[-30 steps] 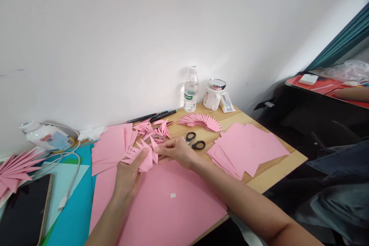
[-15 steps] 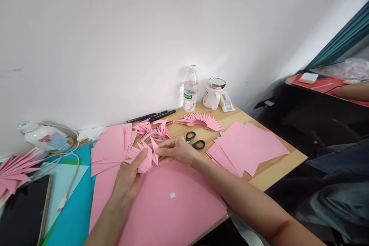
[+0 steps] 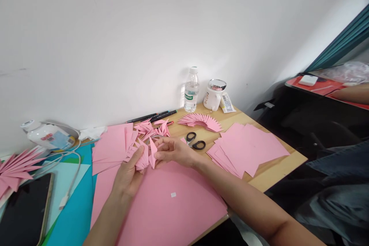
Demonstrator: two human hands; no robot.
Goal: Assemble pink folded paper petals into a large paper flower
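Observation:
My left hand is closed on a fan of joined, folded pink paper pieces, thumb on top. Between the thumb and fingers of my right hand is a single pointed folded paper piece, held upright just right of the fan. A narrow gap shows between the two. Both hands are above a large pink sheet bearing a small white patch. Just beyond them lies a pile of loose folded pink pieces. Black-handled scissors rest to the right of my right hand.
A curved row of folded paper lies before a water bottle and a white mug. Pink sheets are stacked at right. Pens lie by the wall. A phone, cable and white bottle are at left.
The single folded piece in my right hand has come slightly away from the fan, and a gap now shows between them. The whole view has shifted slightly.

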